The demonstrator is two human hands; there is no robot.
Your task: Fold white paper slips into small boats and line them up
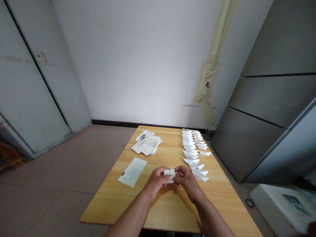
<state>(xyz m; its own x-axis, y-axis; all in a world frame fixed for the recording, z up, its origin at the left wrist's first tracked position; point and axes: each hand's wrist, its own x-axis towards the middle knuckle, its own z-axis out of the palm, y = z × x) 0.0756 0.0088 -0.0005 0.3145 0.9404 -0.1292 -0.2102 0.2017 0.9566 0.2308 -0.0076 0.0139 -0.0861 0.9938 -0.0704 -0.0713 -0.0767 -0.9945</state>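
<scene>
Between my two hands is a small folded piece of printed paper (169,172), held over the near middle of the table. My left hand (158,179) grips its left side, the thumb lying across the front. At the right edge, the fingers of my right hand (184,177) pinch the same paper. Rows of folded paper boats (189,147) stand along the table's right side, the closest ones just beyond my right hand. A single flat printed sheet (133,171) lies left of my hands.
A loose pile of printed papers (148,143) rests at the far left of the wooden table (170,151). Grey cabinets (254,141) rise on the right, beside a white box (278,207) on the floor. A white wall (148,65) stands behind the table.
</scene>
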